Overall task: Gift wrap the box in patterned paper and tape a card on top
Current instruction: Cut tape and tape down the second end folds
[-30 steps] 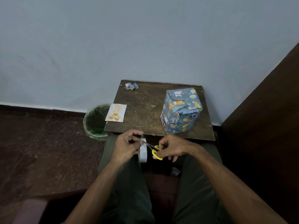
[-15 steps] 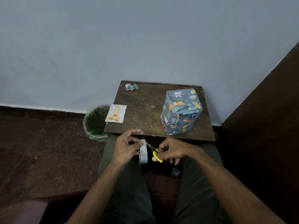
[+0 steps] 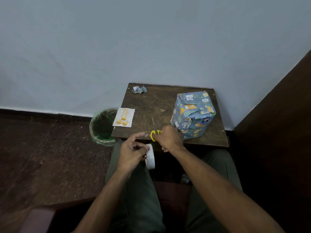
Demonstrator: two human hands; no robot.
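The box (image 3: 193, 115), wrapped in blue animal-print paper, stands on the right side of the small wooden table (image 3: 156, 106). A white greeting card (image 3: 124, 117) with orange print lies at the table's left edge. My left hand (image 3: 133, 152) holds a white tape roll (image 3: 150, 156) over my lap, with its forefinger stretched out and a small clear tape piece (image 3: 146, 135) at the fingertip. My right hand (image 3: 169, 137) grips yellow-handled scissors (image 3: 154, 134) at the table's front edge, just left of the box.
A crumpled scrap of wrapping paper (image 3: 139, 89) lies at the table's back left corner. A green-lined waste bin (image 3: 102, 126) stands on the floor left of the table. A dark wooden panel (image 3: 277, 115) rises on the right, and the pale wall is behind.
My right hand has lifted the scissors away from the tape roll and up to the table's front edge. My left hand still holds the roll, with a cut tape piece now at its forefinger.
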